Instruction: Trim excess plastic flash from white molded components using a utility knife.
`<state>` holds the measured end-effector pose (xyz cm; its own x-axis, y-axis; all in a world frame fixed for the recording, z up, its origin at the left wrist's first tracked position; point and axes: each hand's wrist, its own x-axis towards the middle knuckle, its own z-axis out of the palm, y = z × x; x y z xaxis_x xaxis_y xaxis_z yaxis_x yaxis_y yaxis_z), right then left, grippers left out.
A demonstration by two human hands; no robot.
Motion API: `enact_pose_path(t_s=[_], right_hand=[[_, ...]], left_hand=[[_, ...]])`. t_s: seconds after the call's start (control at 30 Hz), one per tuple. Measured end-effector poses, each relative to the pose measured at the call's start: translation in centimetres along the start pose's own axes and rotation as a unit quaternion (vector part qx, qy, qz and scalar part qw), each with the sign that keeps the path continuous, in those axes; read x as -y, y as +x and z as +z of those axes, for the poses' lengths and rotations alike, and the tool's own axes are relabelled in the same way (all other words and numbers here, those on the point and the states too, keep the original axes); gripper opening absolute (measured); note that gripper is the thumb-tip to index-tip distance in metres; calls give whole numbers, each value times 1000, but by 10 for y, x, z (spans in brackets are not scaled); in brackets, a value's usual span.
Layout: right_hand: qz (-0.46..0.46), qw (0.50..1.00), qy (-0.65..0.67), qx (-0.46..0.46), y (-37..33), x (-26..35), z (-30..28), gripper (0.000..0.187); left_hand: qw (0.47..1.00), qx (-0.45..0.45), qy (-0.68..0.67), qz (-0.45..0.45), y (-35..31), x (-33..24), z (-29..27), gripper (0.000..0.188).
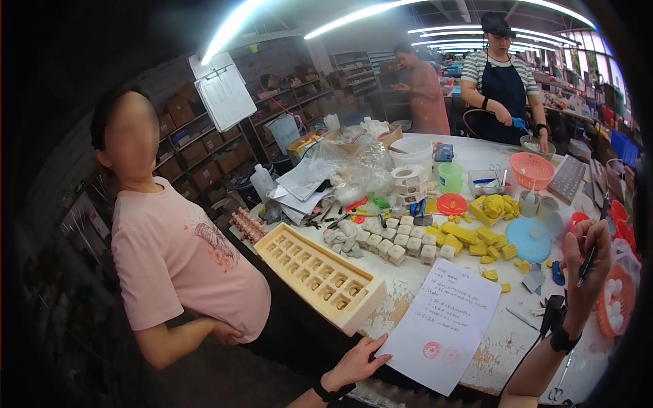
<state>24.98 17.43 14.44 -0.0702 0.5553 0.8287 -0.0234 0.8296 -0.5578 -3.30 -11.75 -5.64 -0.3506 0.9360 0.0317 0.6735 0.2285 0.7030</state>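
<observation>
White paper [435, 328] against spread left grip [355, 363], dark pen [586, 264] clamped in right grip [586, 250].

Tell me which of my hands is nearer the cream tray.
Left. Your left hand is at the paper's lower-left edge, just below the near end of the cream tray; your right hand is far to the tray's right, holding a pen.

White tubes [232, 30] glaring overhead, daylight through far-right windows [614, 85], my desk [502, 350] evenly bright, the sheet [442, 326] crisp white, the near-left floor [224, 381] in gloom, far background soft, fisheye bending my edges into a black rim
</observation>
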Motion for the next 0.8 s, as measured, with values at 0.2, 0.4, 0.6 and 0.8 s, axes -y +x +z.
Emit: enact_pose_path(t_s=[0.2,0.4,0.6,0.8], right_hand=[[-3,1000,-6,-5,1,0,-1,28],[7,1000,-8,-11,1,-1,1,28],[19,998,-49,-24,-2,-8,-2,26],[12,999,-25,-17,-2,-8,-1,26]], left_hand=[[1000,10,-10,-4,3,-4,-2,61],[1000,14,-2,-15,1,-4,-2,62],[1000,4,-13,-7,0,-1,1,62],[1000,6,-4,-7,0,1,0,62]])
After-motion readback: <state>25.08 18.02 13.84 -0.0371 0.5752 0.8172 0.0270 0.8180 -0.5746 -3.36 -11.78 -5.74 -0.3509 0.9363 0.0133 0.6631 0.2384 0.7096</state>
